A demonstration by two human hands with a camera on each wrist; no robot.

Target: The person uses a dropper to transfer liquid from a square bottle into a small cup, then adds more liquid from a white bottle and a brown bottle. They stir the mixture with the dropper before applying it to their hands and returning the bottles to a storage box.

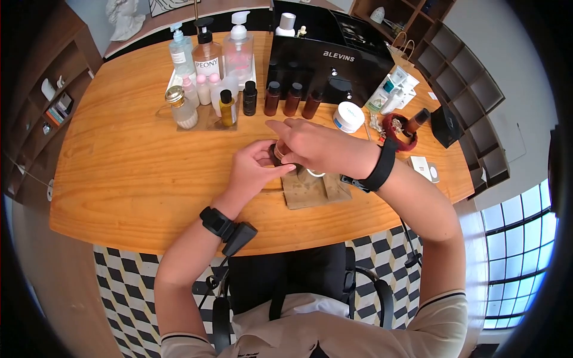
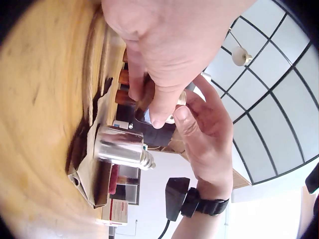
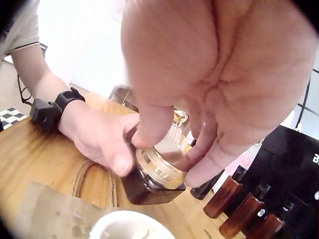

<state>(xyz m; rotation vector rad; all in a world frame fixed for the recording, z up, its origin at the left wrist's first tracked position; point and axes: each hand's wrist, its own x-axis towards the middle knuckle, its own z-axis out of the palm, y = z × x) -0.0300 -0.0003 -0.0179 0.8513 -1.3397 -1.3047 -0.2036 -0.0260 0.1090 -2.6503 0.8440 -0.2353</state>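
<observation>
Close above the table, both hands meet on a dark, square-based glass jar (image 3: 149, 193) with a shiny gold collar (image 3: 160, 168). My left hand (image 1: 249, 168) grips the dark base, thumb along one side. From above, my right hand (image 1: 313, 143) pinches the gold collar with its fingertips, which hide most of the jar's top. Below the hands lies a flat brown paper bag (image 1: 298, 196) with twisted handles. A shiny silver bottle (image 2: 119, 145) stands on the bag in the left wrist view; its white round top (image 3: 112, 224) shows close up in the right wrist view.
Behind the hands stand several small brown bottles (image 1: 292, 99), a yellow oil bottle (image 1: 227, 110) and pump bottles (image 1: 239, 56). A black case (image 1: 331, 62) fills the back. To the right are a white cream jar (image 1: 348, 117) and a red bowl (image 1: 401, 140).
</observation>
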